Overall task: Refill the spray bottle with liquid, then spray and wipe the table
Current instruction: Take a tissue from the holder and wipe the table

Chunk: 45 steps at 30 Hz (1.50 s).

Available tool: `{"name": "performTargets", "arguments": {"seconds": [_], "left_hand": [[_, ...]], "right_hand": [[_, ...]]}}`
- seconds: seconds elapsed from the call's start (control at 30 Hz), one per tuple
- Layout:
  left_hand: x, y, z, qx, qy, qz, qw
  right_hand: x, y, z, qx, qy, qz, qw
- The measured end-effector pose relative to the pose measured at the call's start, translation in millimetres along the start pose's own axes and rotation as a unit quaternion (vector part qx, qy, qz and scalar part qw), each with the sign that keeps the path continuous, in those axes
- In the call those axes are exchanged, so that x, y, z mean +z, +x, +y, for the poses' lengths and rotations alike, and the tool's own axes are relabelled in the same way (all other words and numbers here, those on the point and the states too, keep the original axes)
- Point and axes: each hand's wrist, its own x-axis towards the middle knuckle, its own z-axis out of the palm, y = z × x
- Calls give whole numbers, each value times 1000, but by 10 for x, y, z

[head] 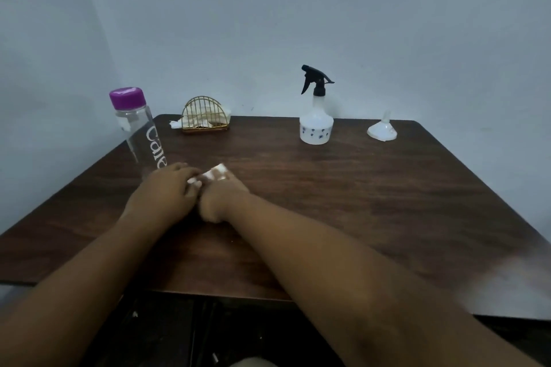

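Pale blue-grey walls meet in a corner behind a dark wood-grain worktop (343, 188). Both forearms reach in from the near edge and the two hands come together on the worktop left of centre, over a small white tissue (215, 173).

Left hand (168, 188) lies palm down, its fingers resting on the near-left part of the tissue; they look bent, but the blur keeps me from telling whether they pinch it or only press. Right hand (222, 198) sits just beside the left, touching it, with its fingers curled over the tissue's right side and pressing it to the wood. Only a strip of white shows beyond the fingertips.

Just behind the left hand stands a clear bottle (140, 134) with a purple cap and white lettering, leaning in the wide-angle view. At the back edge, a gold wire holder (205, 118) keeps more white tissues, one poking out at its left. Further right along the back stands the sprayer (316, 116), upright, with a black trigger head and a translucent white body printed with small blue marks. Well right of it a white funnel (382, 129) rests upside down, spout up, near the far right corner.
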Motion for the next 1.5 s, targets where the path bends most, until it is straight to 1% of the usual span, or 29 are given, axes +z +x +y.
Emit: {"name": "performTargets", "arguments": {"seconds": [0.07,0.13,0.2,0.3,0.4,0.47,0.53,0.57,0.6,0.63,0.7,0.77,0.8,0.83,0.9,1.03,1.1,1.17,1.27,1.37,1.43,1.5], "left_hand": [[13,-46,-1,4,3,-1,1000],[36,-76,45,6,-5,-26,1000],[82,-66,75,9,12,-58,998],[159,-33,154,12,47,-113,992],[183,-7,258,-1,48,-154,987],[184,7,311,-2,43,-156,987],[193,5,321,0,41,-148,988],[209,1,320,0,38,-146,989],[225,1,313,1,33,-142,989],[243,-3,306,1,28,-139,990],[271,-11,288,0,19,-136,991],[292,-17,266,2,13,-132,991],[297,-18,256,3,10,-130,991],[307,-15,255,7,7,-131,991],[323,-17,230,12,1,-132,991],[363,-16,142,9,-10,-153,988],[372,-42,75,5,-29,-160,987],[388,-119,-26,2,-56,-152,987],[452,-243,-177,3,-86,-138,987],[579,-243,-276,-7,-99,-118,988],[654,-223,-287,-18,-98,-102,990],[722,-179,-331,-30,-94,-92,991]], "right_hand": [[6,-19,-134,-32,-6,-1,999],[21,-49,-57,-40,9,-2,999],[17,-128,131,-37,11,16,999],[-18,-424,694,-4,-21,42,999],[68,-955,1673,49,-92,39,994],[175,-1482,2392,117,-117,21,986],[279,-2060,2955,209,-120,-11,970],[347,-2343,3187,267,-96,-17,959],[402,-2591,3346,327,-46,-15,944],[442,-2782,3456,382,18,-7,924],[509,-2908,3505,452,94,24,887],[517,-2787,3365,502,109,37,857],[481,-2681,3262,511,97,38,853],[449,-2536,3158,506,85,38,857],[371,-2152,2877,460,53,44,885],[303,-1097,2026,304,32,17,952],[257,-753,1525,239,34,6,970],[198,-655,1139,182,40,9,982],[178,-897,822,107,55,17,993],[245,-1363,891,48,55,9,997],[251,-1808,1136,57,32,26,998],[244,-2359,1479,103,22,53,993]]}}
